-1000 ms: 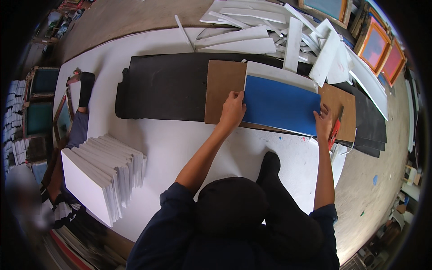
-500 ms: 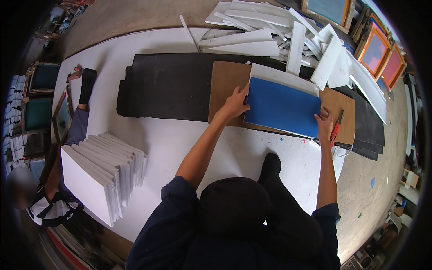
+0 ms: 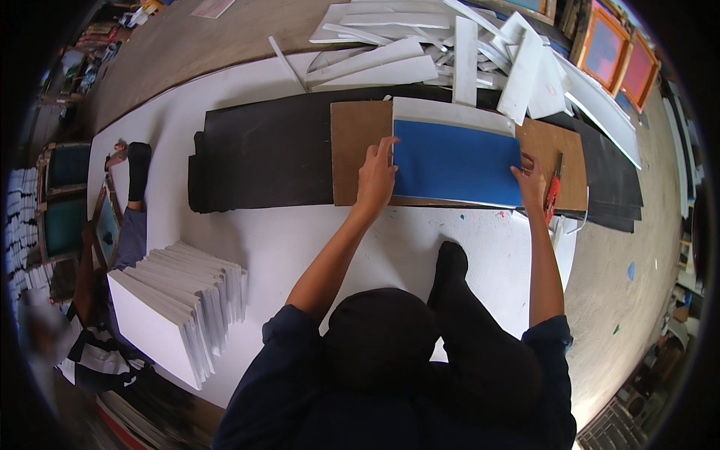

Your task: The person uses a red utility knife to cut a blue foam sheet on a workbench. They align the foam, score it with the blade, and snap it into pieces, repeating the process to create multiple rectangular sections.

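A blue rectangular board (image 3: pixel 456 161) lies over a white board (image 3: pixel 454 111), whose far strip shows beyond the blue one. My left hand (image 3: pixel 376 176) holds the blue board's left edge, thumb and fingers spaced along it. At the opposite edge, my right hand (image 3: pixel 531 180) grips with bent fingers and thumb. Both boards rest on a brown board (image 3: pixel 360 150), which lies across long black sheets (image 3: pixel 270 154). Just right of my right hand is a red cutter knife (image 3: pixel 553 196) with a dark blade end, lying on the brown board.
White offcuts (image 3: pixel 397 56) are heaped beyond the black sheets. A row of upright white boards (image 3: pixel 180 300) stands at left on the white ground sheet (image 3: pixel 292 247). Another person's leg (image 3: pixel 133 232) and dark sock are at far left. Orange frames (image 3: pixel 604 49) lean at the far right.
The whole view has turned slightly, shifting things left. My left fingers have moved a little along the blue board's left edge. Both hands stay at its sides.
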The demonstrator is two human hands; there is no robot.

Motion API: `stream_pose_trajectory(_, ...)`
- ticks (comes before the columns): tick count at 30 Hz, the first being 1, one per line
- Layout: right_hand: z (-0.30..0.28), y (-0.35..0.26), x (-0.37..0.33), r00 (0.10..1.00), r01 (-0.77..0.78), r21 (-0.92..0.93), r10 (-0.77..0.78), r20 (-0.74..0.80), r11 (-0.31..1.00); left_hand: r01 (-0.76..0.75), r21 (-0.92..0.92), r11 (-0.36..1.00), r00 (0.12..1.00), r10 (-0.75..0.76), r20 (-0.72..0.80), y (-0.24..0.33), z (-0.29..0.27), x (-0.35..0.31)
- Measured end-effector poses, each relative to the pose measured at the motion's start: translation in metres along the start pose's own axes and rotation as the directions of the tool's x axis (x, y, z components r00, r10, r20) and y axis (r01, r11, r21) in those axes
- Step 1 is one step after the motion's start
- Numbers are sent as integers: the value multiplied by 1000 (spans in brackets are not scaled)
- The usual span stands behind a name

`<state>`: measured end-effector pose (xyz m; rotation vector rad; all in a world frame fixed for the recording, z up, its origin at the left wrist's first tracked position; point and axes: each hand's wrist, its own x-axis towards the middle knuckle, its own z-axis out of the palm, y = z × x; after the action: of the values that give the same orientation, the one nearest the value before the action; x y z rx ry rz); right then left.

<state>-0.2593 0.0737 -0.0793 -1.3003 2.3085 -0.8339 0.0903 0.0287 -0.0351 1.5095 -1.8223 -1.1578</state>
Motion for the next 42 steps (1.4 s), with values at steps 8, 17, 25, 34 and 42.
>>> stream_pose_trajectory(8,2,2,2,1000,16,-1,-16,-12,1000,-365,286,886,926,377,12,-20,13,-22)
stream_pose_trajectory(17,-1,-6,-3,999,2,123,-6,35,992,-402,368,839,912,401,82,-30,12,-16)
stream_pose_trajectory(25,-9,-13,-7,997,1,212,-17,74,977,-436,431,790,884,467,39,-35,16,-18)
stream_pose_trajectory(34,-8,-6,-6,995,37,266,-61,84,963,-421,489,764,875,483,-3,-35,24,-25)
stream_pose_trajectory(42,-10,-20,-10,997,22,171,-33,63,985,-393,534,748,868,494,-53,-36,31,-33)
